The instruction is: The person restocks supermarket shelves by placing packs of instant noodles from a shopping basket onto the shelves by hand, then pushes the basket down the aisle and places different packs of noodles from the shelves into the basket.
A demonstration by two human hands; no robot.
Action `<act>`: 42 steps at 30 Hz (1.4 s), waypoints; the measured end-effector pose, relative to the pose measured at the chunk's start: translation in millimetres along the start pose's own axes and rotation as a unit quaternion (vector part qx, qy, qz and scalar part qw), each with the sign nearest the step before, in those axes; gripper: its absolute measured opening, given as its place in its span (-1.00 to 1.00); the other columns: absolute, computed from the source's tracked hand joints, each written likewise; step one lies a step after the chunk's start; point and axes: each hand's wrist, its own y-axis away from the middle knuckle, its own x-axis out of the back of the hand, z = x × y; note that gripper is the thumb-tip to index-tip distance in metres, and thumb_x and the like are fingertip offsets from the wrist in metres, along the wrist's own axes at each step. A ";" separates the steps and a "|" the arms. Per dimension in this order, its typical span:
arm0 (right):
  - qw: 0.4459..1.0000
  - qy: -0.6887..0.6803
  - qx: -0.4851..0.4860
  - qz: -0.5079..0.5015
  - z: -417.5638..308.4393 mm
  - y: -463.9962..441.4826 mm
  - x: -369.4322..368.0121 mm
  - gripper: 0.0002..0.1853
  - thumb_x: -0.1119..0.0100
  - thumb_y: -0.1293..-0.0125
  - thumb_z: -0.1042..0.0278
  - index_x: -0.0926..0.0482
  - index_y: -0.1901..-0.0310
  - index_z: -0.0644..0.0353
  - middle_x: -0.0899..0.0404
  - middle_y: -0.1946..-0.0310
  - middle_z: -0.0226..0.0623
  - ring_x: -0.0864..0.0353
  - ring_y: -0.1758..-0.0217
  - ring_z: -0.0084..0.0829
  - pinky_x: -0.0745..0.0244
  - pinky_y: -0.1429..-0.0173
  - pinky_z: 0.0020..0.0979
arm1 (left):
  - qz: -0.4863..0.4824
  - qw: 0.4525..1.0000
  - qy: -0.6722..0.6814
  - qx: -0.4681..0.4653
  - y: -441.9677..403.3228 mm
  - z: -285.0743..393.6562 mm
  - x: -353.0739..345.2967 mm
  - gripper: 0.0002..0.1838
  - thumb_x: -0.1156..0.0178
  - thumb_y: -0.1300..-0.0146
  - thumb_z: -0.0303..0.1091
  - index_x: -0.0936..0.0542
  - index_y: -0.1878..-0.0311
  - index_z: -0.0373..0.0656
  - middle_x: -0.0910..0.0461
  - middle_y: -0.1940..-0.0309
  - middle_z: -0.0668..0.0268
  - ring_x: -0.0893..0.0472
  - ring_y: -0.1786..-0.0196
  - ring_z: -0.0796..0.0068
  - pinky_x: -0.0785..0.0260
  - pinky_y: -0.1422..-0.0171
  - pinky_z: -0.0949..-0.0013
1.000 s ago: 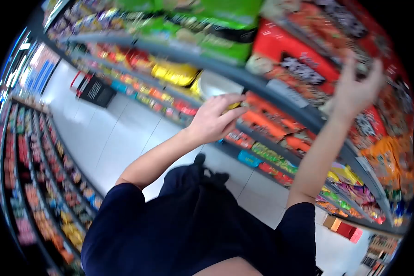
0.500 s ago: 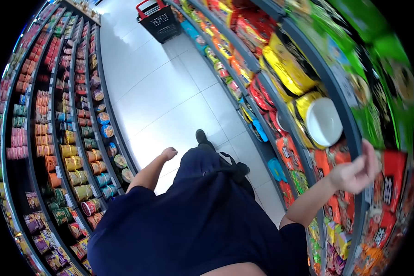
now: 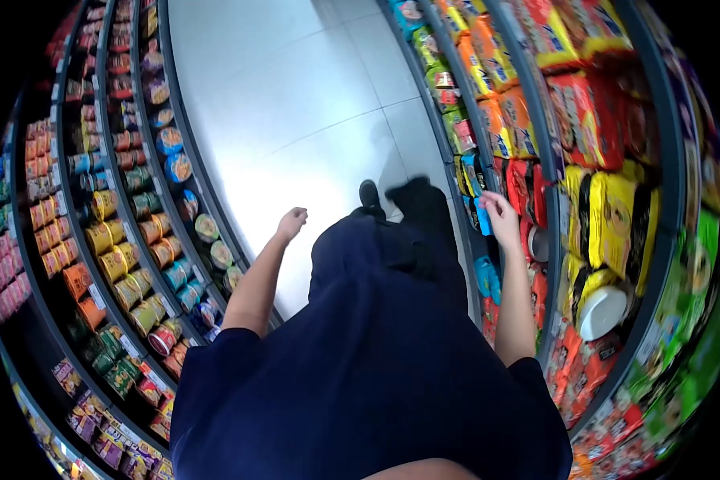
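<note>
My left hand (image 3: pixel 294 221) hangs over the aisle floor, its fingers loosely curled in, with nothing visible in it. The nearest goods on that side are round instant-noodle bowls (image 3: pixel 207 227) along the low shelf. On the other side, my right hand (image 3: pixel 500 216) is held out with thumb and fingers apart and nothing in it. It hovers in front of the right shelves, close to red noodle packs (image 3: pixel 525 190) and blue packs (image 3: pixel 480 214); whether it touches them I cannot tell. Farther right, a white bowl (image 3: pixel 603 314) sits against yellow noodle packs (image 3: pixel 612 220).
A tiled floor (image 3: pixel 296 96) runs between two shelf units. Rows of cup noodles (image 3: pixel 120 262) fill the left shelves. Orange packs (image 3: pixel 508 120), red packs (image 3: pixel 588 116) and green packs (image 3: pixel 688 380) line the right. My dark shoe (image 3: pixel 368 194) is on the tiles.
I have moved forward along the aisle. My right hand has come down and inward from the upper right shelf. The black and red basket ahead has left the view.
</note>
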 end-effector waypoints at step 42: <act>0.757 0.592 0.181 -0.210 -654.5 -1068.9 -306.0 -0.76 -0.15 -0.17 0.24 -0.66 0.12 -0.04 -0.70 0.22 -0.23 -0.69 0.08 -0.18 -0.55 -0.06 -0.11 | 0.188 0.913 -0.112 -0.345 -583.7 832.4 595.4 -0.50 -0.25 -0.25 -0.04 -0.52 -0.13 -0.18 -0.55 -0.01 0.06 -0.51 -0.11 0.11 -0.36 -0.25 0.16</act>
